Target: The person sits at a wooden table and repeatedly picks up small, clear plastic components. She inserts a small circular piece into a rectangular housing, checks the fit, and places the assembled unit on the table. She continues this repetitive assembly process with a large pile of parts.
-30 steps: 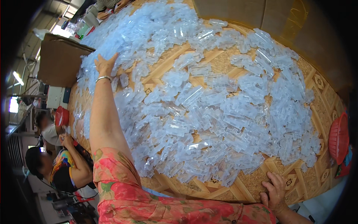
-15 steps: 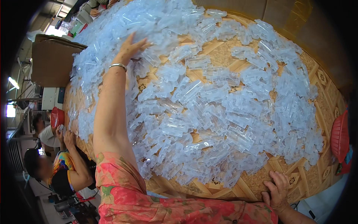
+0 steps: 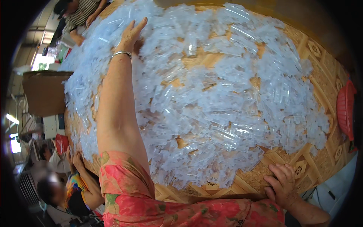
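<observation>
Lot of clear plastic pieces [image 3: 227, 132], very many, pale bluish, glossy, thin-walled, some tubular and some flat with notched edges, lay loose and overlapping across most of the table [image 3: 247, 179], heaped thickest toward its far left. Table: rounded, its top patterned in wood-grain strips and cork-like panels with small dark motifs. Left hand [image 3: 133, 36], metal bangle [image 3: 122, 54] at the wrist: stretched over the pieces at the table's far left, visible digits spread wide; the underside was hidden, so any piece beneath it could not be told. Right hand [image 3: 283, 185]: resting on the table's near right edge, fingers loosely bent, thumb apart, holding nothing visible. Step in hand, as judged: working among the heaped pieces with the left hand; the next move seemed to call for a light, broad touch. Also entered: red ribbed plastic basket [image 3: 345, 109] at the table's right edge; brown cardboard box [image 3: 45, 92] at its left.
</observation>
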Demonstrator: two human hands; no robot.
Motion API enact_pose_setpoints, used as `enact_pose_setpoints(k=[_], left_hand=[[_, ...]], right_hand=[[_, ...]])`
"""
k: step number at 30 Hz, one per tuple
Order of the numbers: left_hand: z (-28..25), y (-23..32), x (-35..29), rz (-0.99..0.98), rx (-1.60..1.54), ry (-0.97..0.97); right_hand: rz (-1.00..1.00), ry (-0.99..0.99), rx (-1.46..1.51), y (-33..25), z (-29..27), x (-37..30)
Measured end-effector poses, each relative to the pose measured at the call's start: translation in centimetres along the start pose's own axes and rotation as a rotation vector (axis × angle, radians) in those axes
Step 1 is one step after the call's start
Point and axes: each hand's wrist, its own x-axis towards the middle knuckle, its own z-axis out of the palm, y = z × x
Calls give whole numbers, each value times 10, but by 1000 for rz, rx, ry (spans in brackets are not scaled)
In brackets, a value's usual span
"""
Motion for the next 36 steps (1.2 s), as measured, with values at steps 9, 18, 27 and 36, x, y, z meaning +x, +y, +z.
enact_pose_setpoints(k=[9,18,27,36], left_hand=[[59,85,-52,251,185,-224],[91,152,-146,307,221,-434],[127,195,-263,559,779,-237],[149,191,-355,992,294,-214]], right_hand=[[11,67,15,-3,1,4],[-39,130,117,1,5,2],[-118,275,90,7,14,-3],[-202,458,81,11,32,-6]])
